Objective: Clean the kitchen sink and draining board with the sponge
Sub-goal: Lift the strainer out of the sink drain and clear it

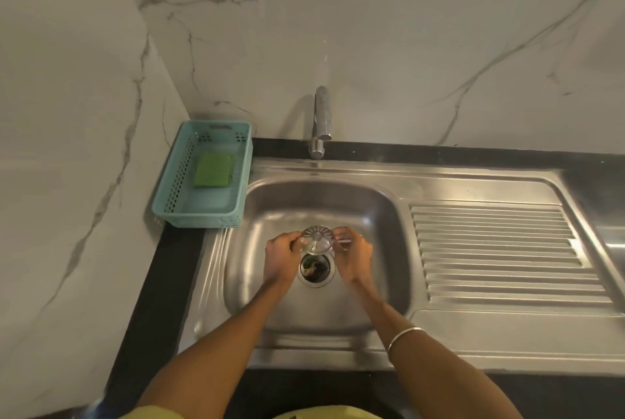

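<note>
Pinching from both sides, the fingers (293, 238) of the left hand (281, 254) and those of the right hand (353, 254) hold a round metal drain strainer (317, 238) lifted just above the open drain hole (315, 269), which sits at the middle of the sink (270, 300) basin. Each hand's fingertips are curled onto the strainer's rim, the left at its 9 o'clock edge, the right at 3 o'clock. Something dark lies down in the drain, too dim to make out. The green sponge (213, 170) lies well apart from the fingers, toward 10 o'clock, inside a teal basket (176, 188) on the black tabletop (162, 283). The ribbed draining board (500, 249) spreads toward 3 o'clock, its far end cut off by the frame edge. A tap (320, 121) stands at 12 o'clock.
</note>
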